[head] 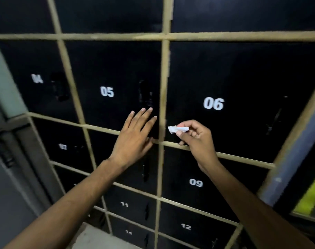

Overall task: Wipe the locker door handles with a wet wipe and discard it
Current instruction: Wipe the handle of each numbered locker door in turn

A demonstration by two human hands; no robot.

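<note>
Fingers (184, 134) of right hand (196, 139) pinch wet wipe (177, 129) — its end pokes leftward.

Dim, slight blur, wide-angle bowing at edges.

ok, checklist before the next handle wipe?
1. Grip on the wipe: ok, the right hand pinches it.
2. Spread of the wipe: not ok, bunched into a small roll.
3. Free left hand: ok, fingers straight, holding nothing.
4. Access to the handle of locker 05: ok, left fingertips lie just below it.
5. Contact with a handle: not ok, the wipe hangs before the locker 06 door, near its left edge.
6. Wetness: cannot tell.
</note>
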